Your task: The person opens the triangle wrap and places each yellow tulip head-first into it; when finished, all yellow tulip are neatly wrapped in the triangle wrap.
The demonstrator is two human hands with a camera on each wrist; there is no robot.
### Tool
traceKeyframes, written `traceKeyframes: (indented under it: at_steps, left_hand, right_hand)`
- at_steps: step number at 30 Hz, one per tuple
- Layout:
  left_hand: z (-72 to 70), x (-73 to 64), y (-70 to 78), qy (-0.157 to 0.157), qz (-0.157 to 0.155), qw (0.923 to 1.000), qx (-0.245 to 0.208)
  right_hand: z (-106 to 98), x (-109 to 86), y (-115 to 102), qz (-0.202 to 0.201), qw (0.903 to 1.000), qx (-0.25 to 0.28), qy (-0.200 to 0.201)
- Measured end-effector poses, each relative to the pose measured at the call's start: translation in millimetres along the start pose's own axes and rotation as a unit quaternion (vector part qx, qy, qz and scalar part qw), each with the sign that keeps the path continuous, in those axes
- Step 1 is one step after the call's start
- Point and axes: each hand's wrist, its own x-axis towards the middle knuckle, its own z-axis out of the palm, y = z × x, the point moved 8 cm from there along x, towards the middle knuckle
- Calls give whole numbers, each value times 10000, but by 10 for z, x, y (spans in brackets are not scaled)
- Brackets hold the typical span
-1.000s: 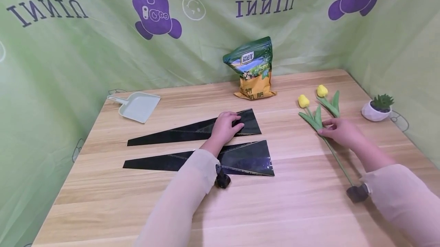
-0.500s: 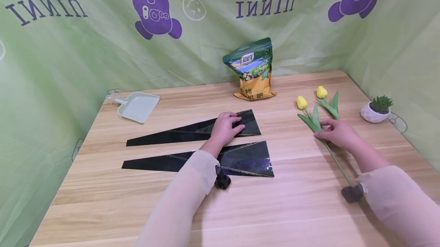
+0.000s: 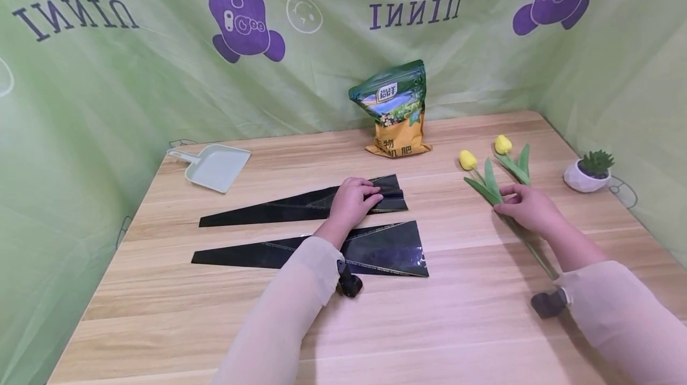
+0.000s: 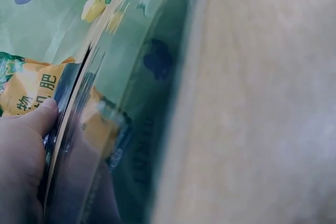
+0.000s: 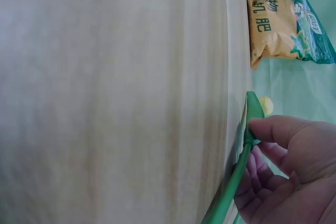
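My left hand (image 3: 351, 200) pinches the wide end of the farther black flower sleeve (image 3: 268, 211), a tapered plastic wrapper, and a raised fold runs from the fingers to its edge. In the left wrist view the thumb (image 4: 46, 113) presses on dark film. A second black flower sleeve (image 3: 386, 248) lies flat, nearer, partly under the left forearm. My right hand (image 3: 531, 206) pinches a yellow artificial tulip (image 3: 467, 160) by its stem at the leaf base. In the right wrist view, thumb and forefinger meet at the green stem (image 5: 231, 187). Another yellow tulip (image 3: 503, 145) lies just beyond that hand.
A bag of fertilizer (image 3: 399, 114) stands at the back of the wooden table (image 3: 161, 313). A pale dustpan (image 3: 219, 167) lies at the back left. At the right edge sits a small succulent in a white pot (image 3: 586, 177). Green printed cloth (image 3: 333, 63) hangs behind.
My left fingers have bunched the farther sleeve's wide end into a fold. The held tulip's head has shifted slightly left and toward me; the right hand keeps its pinch.
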Motion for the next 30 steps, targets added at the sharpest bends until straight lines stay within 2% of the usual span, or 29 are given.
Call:
traceKeyframes:
  at_steps: [8, 13, 18, 22, 25, 26, 28, 30]
  left_hand:
    - [-25, -10, 75, 137, 229, 9984, 498]
    - [-2, -3, 59, -27, 131, 9994, 331]
    - [-15, -18, 34, -48, -24, 9999, -134]
    - [-37, -24, 30, 70, -55, 9993, -356]
    - [-45, -27, 29, 173, -7, 9989, -426]
    - [-45, -27, 26, 214, 7, 9988, -446]
    - [-52, -28, 20, 338, 49, 9981, -505]
    - [-63, -30, 10, 495, 78, 9970, -596]
  right_hand:
    - [-9, 8, 42, 140, 9999, 53, -47]
    - [-21, 19, 30, 136, 9996, 214, -95]
    - [-26, 25, -15, 125, 9955, 907, -233]
    - [-44, 23, -92, 20, 9855, 1679, -242]
    - [-55, 20, -185, -134, 9713, 2369, -189]
    - [-57, 19, -219, -163, 9624, 2705, -171]
    - [-57, 13, -282, -160, 9359, 3517, -122]
    - [-57, 11, -342, -141, 8984, 4390, -60]
